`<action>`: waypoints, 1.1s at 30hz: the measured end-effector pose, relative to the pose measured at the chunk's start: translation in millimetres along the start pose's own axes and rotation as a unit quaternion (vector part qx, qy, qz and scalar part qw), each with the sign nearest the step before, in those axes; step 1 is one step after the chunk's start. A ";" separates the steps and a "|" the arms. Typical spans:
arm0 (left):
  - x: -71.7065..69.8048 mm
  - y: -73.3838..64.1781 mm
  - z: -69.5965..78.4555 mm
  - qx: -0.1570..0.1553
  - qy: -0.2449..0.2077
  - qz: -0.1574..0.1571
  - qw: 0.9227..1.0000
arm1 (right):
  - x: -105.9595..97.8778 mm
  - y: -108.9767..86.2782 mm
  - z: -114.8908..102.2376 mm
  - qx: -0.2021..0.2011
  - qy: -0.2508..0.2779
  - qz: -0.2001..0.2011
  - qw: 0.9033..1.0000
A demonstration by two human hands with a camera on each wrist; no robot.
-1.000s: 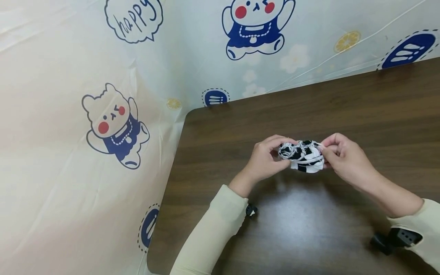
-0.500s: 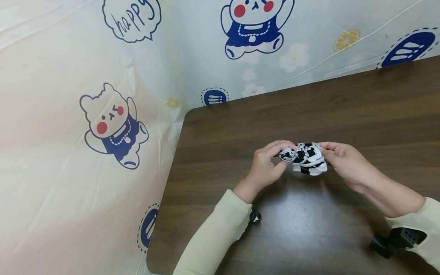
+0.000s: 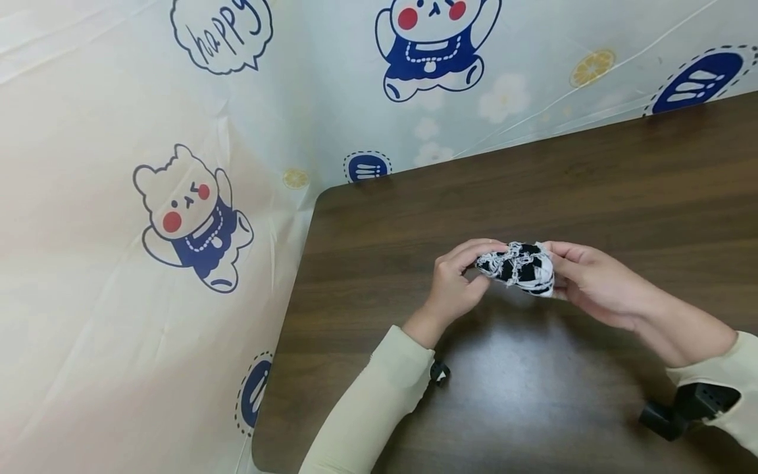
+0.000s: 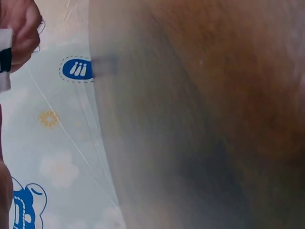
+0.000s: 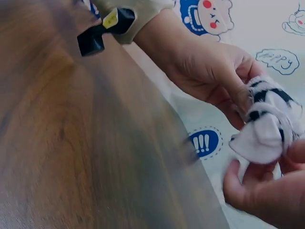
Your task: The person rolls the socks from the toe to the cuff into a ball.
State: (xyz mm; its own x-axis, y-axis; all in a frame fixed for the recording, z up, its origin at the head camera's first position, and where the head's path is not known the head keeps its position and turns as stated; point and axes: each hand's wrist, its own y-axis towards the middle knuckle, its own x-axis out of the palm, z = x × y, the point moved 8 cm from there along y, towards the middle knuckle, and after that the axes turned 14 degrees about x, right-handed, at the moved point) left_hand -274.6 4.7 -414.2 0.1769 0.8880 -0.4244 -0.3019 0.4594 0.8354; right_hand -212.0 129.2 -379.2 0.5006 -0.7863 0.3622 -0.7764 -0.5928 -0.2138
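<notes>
A rolled-up black-and-white checked sock point(image 3: 518, 268), with loose white threads on its upper face, is held between both hands over the table. My left hand point(image 3: 453, 283) grips its left end, thumb below and fingers along the far side. At the right end, my right hand point(image 3: 598, 280) pinches the fabric between thumb and fingers. The right wrist view shows the sock's white folded edge point(image 5: 264, 138) between the left hand point(image 5: 214, 71) and the right hand point(image 5: 271, 195). Only a sliver of the sock point(image 4: 5, 59) enters the left wrist view.
A brown wood-grain table point(image 3: 385, 230) lies beneath the hands. Behind it and to the left hangs a printed curtain point(image 3: 89, 263) with cartoon bears. Black wrist cameras sit at both cuffs, the right one point(image 3: 689, 408) close to the table.
The sock has turned in the hands, so more of its threaded face shows. The white flap at its lower right shows less. Both hands keep their hold, the right one shifting slightly left.
</notes>
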 end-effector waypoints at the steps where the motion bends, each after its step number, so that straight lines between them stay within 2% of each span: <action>1: 0.1 -0.4 -2.1 -0.005 -0.004 0.000 1.000 | 2.6 0.0 1.1 0.011 0.012 -0.025 1.000; 4: -0.6 3.6 -2.0 -0.007 -0.012 -0.012 1.000 | 10.8 -0.5 4.4 0.041 0.043 -0.094 0.994; 6: -5.9 18.7 12.9 -0.018 -0.020 -0.032 0.999 | 15.1 -1.3 5.5 0.054 0.053 -0.126 0.989; 7: -10.7 29.7 25.8 -0.021 -0.022 -0.039 0.999 | 15.8 -1.7 4.9 0.051 0.042 -0.127 0.990; 9: -19.2 48.8 47.7 -0.036 -0.022 -0.054 0.998 | 13.4 -0.3 3.2 0.032 0.003 -0.088 0.996; 11: -26.7 64.9 66.5 -0.063 -0.027 -0.063 0.996 | 7.9 0.7 -0.4 0.004 -0.070 -0.009 0.998; 12: -28.3 68.0 70.2 -0.068 -0.028 -0.064 0.995 | 4.3 0.6 -2.6 -0.009 -0.119 0.044 0.992; 13: -28.9 70.0 72.4 -0.078 -0.028 -0.066 0.994 | 1.0 -0.1 -5.4 -0.022 -0.176 0.099 0.979; 15: -26.9 67.8 68.1 -0.102 -0.031 -0.069 0.992 | -4.0 -3.1 -10.5 -0.039 -0.266 0.191 0.944; 17: -25.1 64.3 62.0 -0.132 -0.027 -0.066 0.989 | -6.2 -6.5 -15.4 -0.049 -0.331 0.251 0.908; 18: -24.7 60.9 56.6 -0.151 -0.024 -0.059 0.986 | -6.7 -8.0 -17.6 -0.057 -0.350 0.272 0.895; 19: -24.7 56.5 49.5 -0.177 -0.017 -0.046 0.983 | -6.6 -9.2 -19.5 -0.066 -0.361 0.286 0.885; 20: -25.5 51.1 42.2 -0.209 -0.014 -0.028 0.978 | -6.7 -10.1 -20.7 -0.072 -0.365 0.295 0.880; 22: -25.4 37.7 26.3 -0.284 -0.027 0.014 0.958 | -7.0 -10.9 -22.7 -0.082 -0.366 0.311 0.873; 23: -25.2 31.7 20.0 -0.317 -0.039 0.035 0.947 | -6.7 -11.1 -23.8 -0.088 -0.368 0.316 0.870; 25: -22.1 21.4 10.6 -0.378 -0.084 0.073 0.919 | -6.1 -12.0 -25.4 -0.099 -0.374 0.326 0.862; 26: -16.6 10.7 0.0 -0.399 -0.101 0.083 0.908 | -5.7 -12.6 -26.2 -0.104 -0.378 0.333 0.857; 27: -12.2 5.7 -5.6 -0.410 -0.127 0.091 0.898 | -5.5 -13.5 -27.0 -0.108 -0.381 0.343 0.852; 29: -7.7 7.2 -3.4 -0.417 -0.197 0.103 0.881 | -4.4 -16.0 -29.4 -0.125 -0.390 0.363 0.837; 31: -5.3 12.1 2.6 -0.405 -0.263 0.112 0.868 | -3.8 -19.0 -31.5 -0.138 -0.398 0.387 0.820; 32: -4.6 15.6 6.3 -0.392 -0.292 0.112 0.865 | -2.9 -20.1 -32.5 -0.147 -0.404 0.397 0.811; 33: -7.6 26.7 18.9 -0.381 -0.323 0.112 0.859 | -1.4 -20.9 -33.7 -0.159 -0.414 0.404 0.800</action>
State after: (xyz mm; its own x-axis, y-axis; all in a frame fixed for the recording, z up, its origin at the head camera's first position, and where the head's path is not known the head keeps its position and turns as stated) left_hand -266.3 9.8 -382.1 0.4429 0.8726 0.2060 -0.8784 0.3763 0.2946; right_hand -209.3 148.6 -344.6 -0.2348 -0.8148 -0.5300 -0.9667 0.1385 0.2153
